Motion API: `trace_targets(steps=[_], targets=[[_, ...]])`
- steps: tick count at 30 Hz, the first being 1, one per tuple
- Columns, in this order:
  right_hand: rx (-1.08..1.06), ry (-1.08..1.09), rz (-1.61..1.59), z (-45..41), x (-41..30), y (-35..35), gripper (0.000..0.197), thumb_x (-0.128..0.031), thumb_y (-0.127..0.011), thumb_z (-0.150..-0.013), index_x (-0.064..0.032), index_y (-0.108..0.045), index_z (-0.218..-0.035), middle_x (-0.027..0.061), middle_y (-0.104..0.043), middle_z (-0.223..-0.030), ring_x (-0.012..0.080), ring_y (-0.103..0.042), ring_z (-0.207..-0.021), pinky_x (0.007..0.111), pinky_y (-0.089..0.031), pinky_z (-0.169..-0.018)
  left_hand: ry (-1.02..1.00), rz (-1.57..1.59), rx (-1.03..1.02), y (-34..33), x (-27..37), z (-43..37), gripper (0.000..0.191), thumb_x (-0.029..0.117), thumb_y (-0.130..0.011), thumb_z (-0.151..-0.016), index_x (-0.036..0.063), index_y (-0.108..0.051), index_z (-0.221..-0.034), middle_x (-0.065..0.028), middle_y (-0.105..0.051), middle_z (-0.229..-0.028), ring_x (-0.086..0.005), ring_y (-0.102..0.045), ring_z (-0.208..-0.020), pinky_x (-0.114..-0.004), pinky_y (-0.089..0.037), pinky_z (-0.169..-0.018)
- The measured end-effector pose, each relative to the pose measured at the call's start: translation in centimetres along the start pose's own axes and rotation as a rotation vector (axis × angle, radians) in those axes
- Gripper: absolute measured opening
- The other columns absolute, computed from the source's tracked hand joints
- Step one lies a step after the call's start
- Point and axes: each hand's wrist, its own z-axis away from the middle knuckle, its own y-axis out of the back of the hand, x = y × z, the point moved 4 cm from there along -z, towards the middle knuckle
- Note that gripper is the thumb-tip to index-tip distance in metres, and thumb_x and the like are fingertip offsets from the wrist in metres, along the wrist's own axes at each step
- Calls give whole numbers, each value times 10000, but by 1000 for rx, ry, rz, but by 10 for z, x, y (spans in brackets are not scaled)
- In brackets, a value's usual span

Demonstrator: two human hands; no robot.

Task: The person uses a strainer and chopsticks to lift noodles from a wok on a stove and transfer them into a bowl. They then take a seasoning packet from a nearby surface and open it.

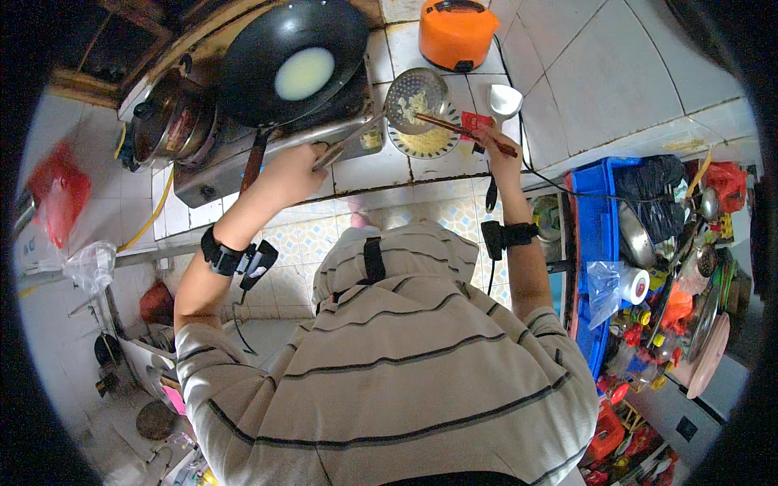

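Note:
My left hand point(296, 175) grips the handle of a perforated metal skimmer point(425, 85), whose bowl is over a patterned plate point(448, 150). Pale food pieces point(413, 107) lie in the skimmer. A layer of fine, yellowish crumbs point(425, 141) covers the plate. In my right hand point(501, 149) is a pair of wooden chopsticks point(453, 126), their tips reaching into the skimmer at the food. To the left, a black wok point(255, 79) on the gas stove point(273, 152) holds pale yellow liquid point(305, 74).
An orange appliance point(456, 36) stands at the back of the tiled counter. A metal spatula point(504, 100) and a red packet point(474, 124) lie right of the plate. A lidded pot point(173, 133) sits left of the wok. Blue crates point(598, 243) with kitchenware stand at right.

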Motion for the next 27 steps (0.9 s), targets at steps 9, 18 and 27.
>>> trace_targets(steps=[9, 18, 27], targets=[[35, 513, 376, 18, -65, -34, 96, -21, -670, -659, -38, -635, -747, 76, -633, -758, 161, -600, -705, 251, -463, -641, -78, -349, 150, -26, 29, 9, 418, 74, -472, -698, -37, -445, -1101, -207, -557, -691, -332, -566, -611, -404, -461, -543], [-105, 496, 458, 22, -71, -27, 119, -54, -649, -687, -55, -645, -806, 72, -630, -773, 172, -587, -663, 261, -441, -556, -40, -475, 240, -24, 18, 26, 449, 74, -481, -695, -10, -436, -1134, -186, -556, -732, -316, -566, -552, -374, -467, -494], [-248, 671, 551, 17, -87, -46, 203, -37, -624, -686, -92, -620, -881, 58, -619, -886, 214, -583, -808, 310, -449, -694, 38, -139, 181, -10, 17, 31, 418, 110, -532, -722, 50, -451, -1127, -238, -544, -730, -384, -542, -641, -414, -447, -558]])
